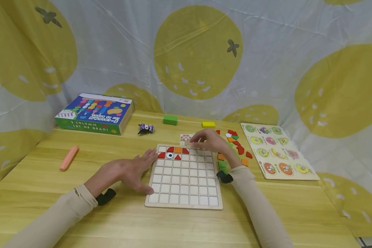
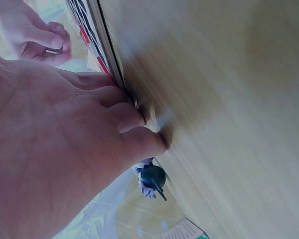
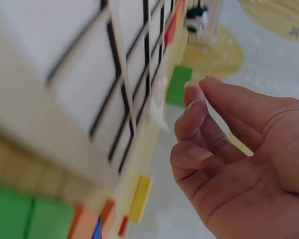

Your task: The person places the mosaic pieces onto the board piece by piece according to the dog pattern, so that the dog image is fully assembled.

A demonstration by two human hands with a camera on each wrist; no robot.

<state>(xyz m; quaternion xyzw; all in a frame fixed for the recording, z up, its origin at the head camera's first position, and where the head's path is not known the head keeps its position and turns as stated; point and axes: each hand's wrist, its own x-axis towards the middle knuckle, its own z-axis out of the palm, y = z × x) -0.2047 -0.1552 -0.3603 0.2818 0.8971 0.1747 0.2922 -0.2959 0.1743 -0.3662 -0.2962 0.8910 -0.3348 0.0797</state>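
A wooden grid board (image 1: 184, 180) lies in front of me, bearing several red pieces, an orange square (image 1: 178, 150) and a white disc with a dark centre (image 1: 169, 155) near its far left corner. My left hand (image 1: 130, 174) lies along the board's left edge, thumb near the front corner and fingertips by the far one. Over the far edge hovers my right hand (image 1: 211, 140), beside a small patterned card (image 1: 185, 139). In the right wrist view its thumb and forefinger tips meet, the other fingers (image 3: 192, 157) curled, with nothing visible between them.
Loose red, orange and green pieces (image 1: 240, 150) lie right of the board, before a fruit puzzle board (image 1: 279, 151). Behind stand a green block (image 1: 170, 120), a yellow block (image 1: 208, 124) and a small purple figure (image 1: 146, 128). Leftward are a bead-set box (image 1: 96, 112) and a salmon stick (image 1: 69, 157).
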